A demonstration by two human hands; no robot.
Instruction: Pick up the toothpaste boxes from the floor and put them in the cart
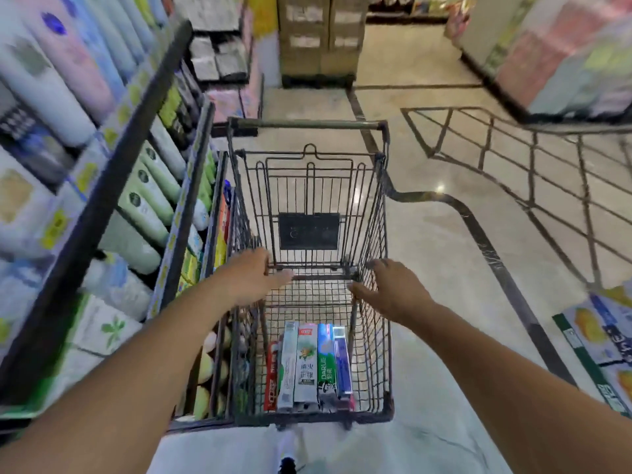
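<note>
Cart (383, 234): wire, dark, parked just beside the shelves (102, 186) on our left; handle bar at its far end.

Boxes (309, 367): we count about five toothpaste boxes lying side by side, lengthwise, on the cart floor at the end nearest us: red, grey-white, white-green, green, blue.

Left hand (254, 278): over the cart's left rim, fingers straight and relaxed, grasping nothing; whether it touches the wire we cannot tell.

Right hand (386, 289): at the right rim, fingers loosely spread, released, grasping nothing.

Floor (444, 268): pale polished tile with dark inlaid lines.

Shelves: blurred tubes and cartons.
</note>
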